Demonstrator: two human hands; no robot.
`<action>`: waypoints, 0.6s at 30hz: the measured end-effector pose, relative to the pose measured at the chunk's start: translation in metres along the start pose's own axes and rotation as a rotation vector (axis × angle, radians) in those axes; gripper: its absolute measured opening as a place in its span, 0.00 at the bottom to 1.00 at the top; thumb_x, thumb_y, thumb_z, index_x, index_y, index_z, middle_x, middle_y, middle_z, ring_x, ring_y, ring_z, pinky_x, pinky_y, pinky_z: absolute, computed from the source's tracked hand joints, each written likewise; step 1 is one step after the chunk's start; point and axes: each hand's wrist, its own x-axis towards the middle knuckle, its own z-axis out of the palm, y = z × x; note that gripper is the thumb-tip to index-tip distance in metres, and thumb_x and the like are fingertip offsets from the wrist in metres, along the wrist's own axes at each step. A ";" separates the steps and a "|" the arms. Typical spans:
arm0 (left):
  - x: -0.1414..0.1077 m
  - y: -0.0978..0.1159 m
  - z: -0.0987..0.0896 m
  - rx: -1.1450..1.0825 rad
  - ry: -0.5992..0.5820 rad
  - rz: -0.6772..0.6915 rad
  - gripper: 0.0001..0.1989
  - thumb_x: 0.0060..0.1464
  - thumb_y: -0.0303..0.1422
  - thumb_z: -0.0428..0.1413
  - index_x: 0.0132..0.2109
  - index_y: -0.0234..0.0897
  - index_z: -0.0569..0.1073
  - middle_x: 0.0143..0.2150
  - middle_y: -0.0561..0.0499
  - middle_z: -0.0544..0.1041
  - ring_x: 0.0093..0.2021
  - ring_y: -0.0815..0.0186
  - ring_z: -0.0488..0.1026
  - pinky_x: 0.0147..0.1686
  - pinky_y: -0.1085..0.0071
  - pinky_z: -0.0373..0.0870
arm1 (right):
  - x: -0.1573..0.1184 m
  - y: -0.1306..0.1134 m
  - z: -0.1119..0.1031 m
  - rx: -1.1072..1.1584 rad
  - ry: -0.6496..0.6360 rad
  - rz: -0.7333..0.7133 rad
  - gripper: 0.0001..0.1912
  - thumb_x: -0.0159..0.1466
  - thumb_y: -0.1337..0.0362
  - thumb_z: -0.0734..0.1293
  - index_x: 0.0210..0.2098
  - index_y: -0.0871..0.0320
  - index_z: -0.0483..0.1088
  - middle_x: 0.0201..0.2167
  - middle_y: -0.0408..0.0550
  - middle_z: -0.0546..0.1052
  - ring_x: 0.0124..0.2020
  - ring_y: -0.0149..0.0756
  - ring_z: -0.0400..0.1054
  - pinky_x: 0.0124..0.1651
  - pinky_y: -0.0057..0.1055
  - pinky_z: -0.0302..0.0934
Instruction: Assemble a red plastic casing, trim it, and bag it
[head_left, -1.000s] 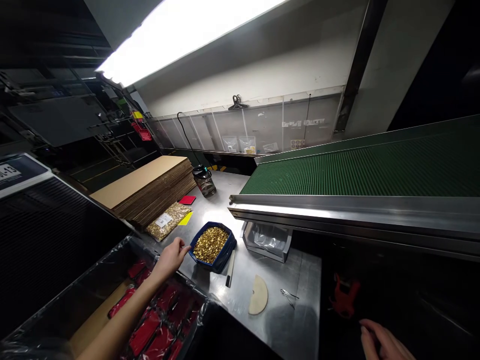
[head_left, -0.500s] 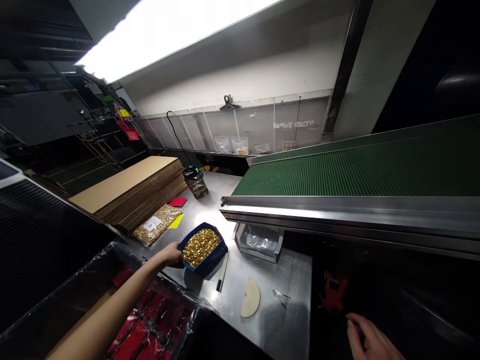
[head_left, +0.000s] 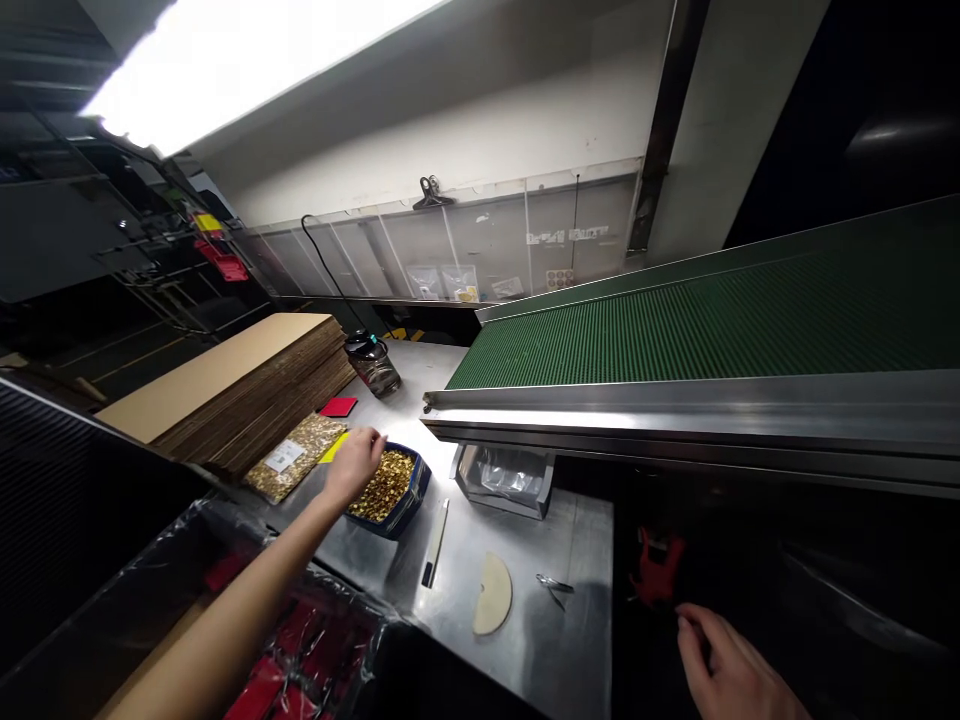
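Observation:
My left hand [head_left: 358,464] is over the back left part of a dark blue bin [head_left: 411,503], its fingers curled. Whether anything is in those fingers is hidden. Small gold-coloured metal parts [head_left: 388,487] fill the bin, which sits on the steel table. Down at the lower right, off the table, is my right hand [head_left: 731,665], thumb and forefinger apart, with nothing visible in it. A pale-handled knife-like tool [head_left: 436,545] lies just right of the bin. Further right are a beige half-disc [head_left: 493,595] and a small pair of tweezers-like metal pieces [head_left: 555,585].
A green conveyor belt [head_left: 637,330] slopes up to the right, above a grey bin [head_left: 499,500] of clear bags. Stacked cardboard [head_left: 247,380], a bag of gold parts [head_left: 300,455] and a dark jug [head_left: 373,365] stand behind. A plastic-lined box [head_left: 360,610] holds red items.
My left hand has come off the blue bin's left edge and risen over its contents. The bin has shifted slightly left. My right hand has barely moved; the view has turned a little.

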 end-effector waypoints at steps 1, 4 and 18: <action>-0.008 0.010 0.007 0.010 -0.027 0.039 0.18 0.70 0.45 0.52 0.48 0.34 0.76 0.46 0.44 0.80 0.47 0.57 0.78 0.50 0.57 0.74 | 0.000 -0.002 0.000 -0.004 0.004 0.013 0.21 0.70 0.50 0.60 0.47 0.52 0.80 0.43 0.46 0.85 0.38 0.39 0.82 0.32 0.29 0.75; -0.031 0.034 0.032 0.052 -0.100 0.109 0.17 0.64 0.46 0.60 0.42 0.34 0.76 0.39 0.48 0.80 0.41 0.59 0.78 0.45 0.60 0.75 | -0.001 -0.010 0.001 -0.017 0.043 0.042 0.22 0.69 0.48 0.58 0.46 0.51 0.79 0.42 0.45 0.85 0.38 0.41 0.81 0.32 0.32 0.74; -0.087 0.003 0.020 0.068 -0.324 0.528 0.08 0.61 0.24 0.51 0.40 0.39 0.74 0.41 0.47 0.79 0.43 0.58 0.76 0.44 0.66 0.70 | -0.003 0.003 0.001 0.032 -0.013 0.002 0.21 0.67 0.49 0.61 0.47 0.54 0.79 0.43 0.48 0.85 0.39 0.42 0.82 0.32 0.30 0.75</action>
